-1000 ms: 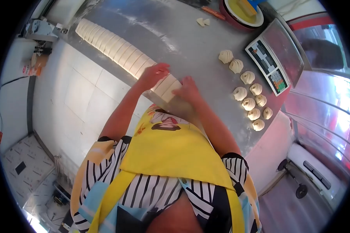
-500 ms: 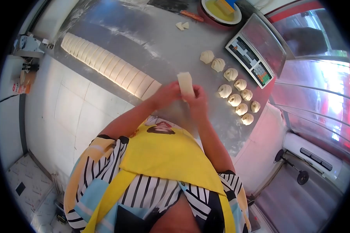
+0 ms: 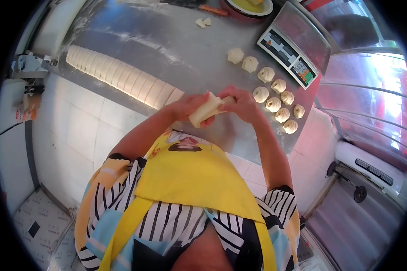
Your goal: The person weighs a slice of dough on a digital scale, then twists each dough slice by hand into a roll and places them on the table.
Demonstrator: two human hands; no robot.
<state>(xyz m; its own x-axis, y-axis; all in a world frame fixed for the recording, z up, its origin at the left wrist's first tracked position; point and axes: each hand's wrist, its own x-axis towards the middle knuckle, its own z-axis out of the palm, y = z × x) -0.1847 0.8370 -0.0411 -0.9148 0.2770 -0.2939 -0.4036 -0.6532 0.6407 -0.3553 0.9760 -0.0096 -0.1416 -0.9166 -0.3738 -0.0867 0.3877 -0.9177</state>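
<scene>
A pale strip of dough (image 3: pixel 205 113) is held in the air between both hands, just over the table's near edge. My left hand (image 3: pixel 191 106) grips its left part, with the fingers around and under it. My right hand (image 3: pixel 240 104) is closed on the strip's right end, which slants up toward the right. To the left lies a long row of sliced dough (image 3: pixel 122 77), its nearest slice close to my left wrist. Several twisted dough buns (image 3: pixel 273 104) sit right of my right hand.
A digital scale (image 3: pixel 290 56) stands behind the buns at the right. Farther back are a bowl of yellow liquid (image 3: pixel 248 8), an orange-handled tool (image 3: pixel 214 10) and small dough scraps (image 3: pixel 203 22). All rest on the metal table (image 3: pixel 167 40).
The dough strip has gone from upright to lying slanted across both hands. My right hand has moved right and up, apart from the left. The whole view has shifted slightly.
</scene>
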